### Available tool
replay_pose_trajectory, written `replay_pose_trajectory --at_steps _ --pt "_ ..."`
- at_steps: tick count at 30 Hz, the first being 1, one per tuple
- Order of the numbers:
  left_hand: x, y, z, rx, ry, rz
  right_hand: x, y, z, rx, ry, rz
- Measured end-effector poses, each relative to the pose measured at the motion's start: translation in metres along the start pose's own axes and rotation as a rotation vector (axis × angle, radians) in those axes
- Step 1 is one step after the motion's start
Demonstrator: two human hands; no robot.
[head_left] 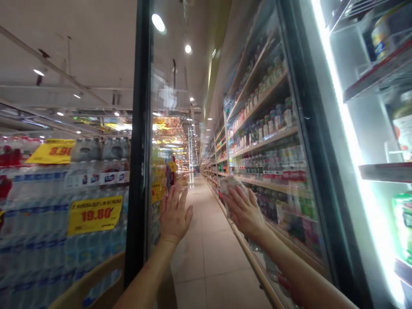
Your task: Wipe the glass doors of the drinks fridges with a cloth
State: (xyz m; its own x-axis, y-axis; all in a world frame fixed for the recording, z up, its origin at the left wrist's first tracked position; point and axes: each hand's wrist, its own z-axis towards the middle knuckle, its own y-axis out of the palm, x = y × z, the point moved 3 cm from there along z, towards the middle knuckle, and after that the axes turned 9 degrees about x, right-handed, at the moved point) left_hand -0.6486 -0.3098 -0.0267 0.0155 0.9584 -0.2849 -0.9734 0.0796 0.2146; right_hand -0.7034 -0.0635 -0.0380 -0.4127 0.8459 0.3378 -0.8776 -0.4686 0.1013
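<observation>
A glass cooler door point(196, 240) with a black frame stands open in front of me. Against its pane, toward the left, my left hand point(175, 214) is raised with fingers stretched and nothing in it. Farther right, my right hand point(243, 206) holds a whitish cloth point(228, 184) flat to the glass, its fingers spread over it. Part of the cloth is hidden under the palm and fingers.
To the left are stacked packs of bottled water point(35, 214) with a yellow price sign point(95, 214). A beige plastic chair or basket edge point(96, 274) is at lower left. Lit cooler shelves point(383, 171) with drinks are at right. Stocked shelves and a tiled aisle show through or in the glass.
</observation>
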Motion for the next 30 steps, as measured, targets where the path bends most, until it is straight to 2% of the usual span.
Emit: replay_pose_trajectory --at_steps 1,2,5,6,7,8,11,13,15,18,21,23,25,27,28,30 --pt "0.000 0.000 0.000 -0.002 0.000 0.000 0.005 -0.001 0.001 0.016 0.030 -0.015" --pt "0.000 0.000 0.000 -0.001 0.003 0.001 0.017 -0.003 0.003 0.055 0.146 -0.060" --pt "0.002 0.000 0.000 0.000 0.012 0.008 0.060 -0.010 0.007 0.189 0.610 -0.216" --pt "0.002 0.001 0.000 0.000 0.010 0.005 0.065 -0.010 0.009 0.199 0.663 -0.227" --pt "0.002 0.001 0.000 -0.002 0.006 0.000 0.061 -0.008 0.012 0.185 0.632 -0.212" --pt "0.001 0.001 -0.001 -0.003 -0.002 -0.009 0.049 -0.004 0.014 0.149 0.534 -0.176" --pt "-0.003 0.002 -0.003 -0.026 -0.037 -0.064 -0.007 0.007 0.015 0.028 0.181 -0.040" --pt "-0.002 0.002 -0.001 -0.055 -0.086 -0.108 -0.036 0.012 0.012 -0.003 0.109 0.006" --pt "0.009 0.002 0.006 -0.041 -0.157 -0.171 -0.048 0.014 0.011 0.006 0.117 0.020" --pt "0.048 0.008 0.030 0.005 -0.218 -0.445 -0.043 0.013 0.010 0.069 0.109 0.076" --pt "0.102 0.027 0.055 -0.091 -0.180 -0.766 -0.025 0.007 0.002 0.218 0.127 0.197" --pt "0.131 0.040 0.063 -0.087 -0.151 -0.774 -0.011 0.001 -0.007 0.300 0.162 0.232" --pt "0.148 0.051 0.065 -0.049 -0.120 -0.655 0.002 -0.004 -0.017 0.312 0.228 0.178" --pt "0.149 0.056 0.064 -0.055 -0.086 -0.532 0.010 -0.007 -0.024 0.274 0.299 0.083" --pt "0.142 0.056 0.065 -0.071 -0.078 -0.489 0.012 -0.008 -0.026 0.246 0.328 0.041" --pt "0.110 0.050 0.067 -0.108 -0.072 -0.432 0.012 -0.008 -0.027 0.204 0.357 -0.019"
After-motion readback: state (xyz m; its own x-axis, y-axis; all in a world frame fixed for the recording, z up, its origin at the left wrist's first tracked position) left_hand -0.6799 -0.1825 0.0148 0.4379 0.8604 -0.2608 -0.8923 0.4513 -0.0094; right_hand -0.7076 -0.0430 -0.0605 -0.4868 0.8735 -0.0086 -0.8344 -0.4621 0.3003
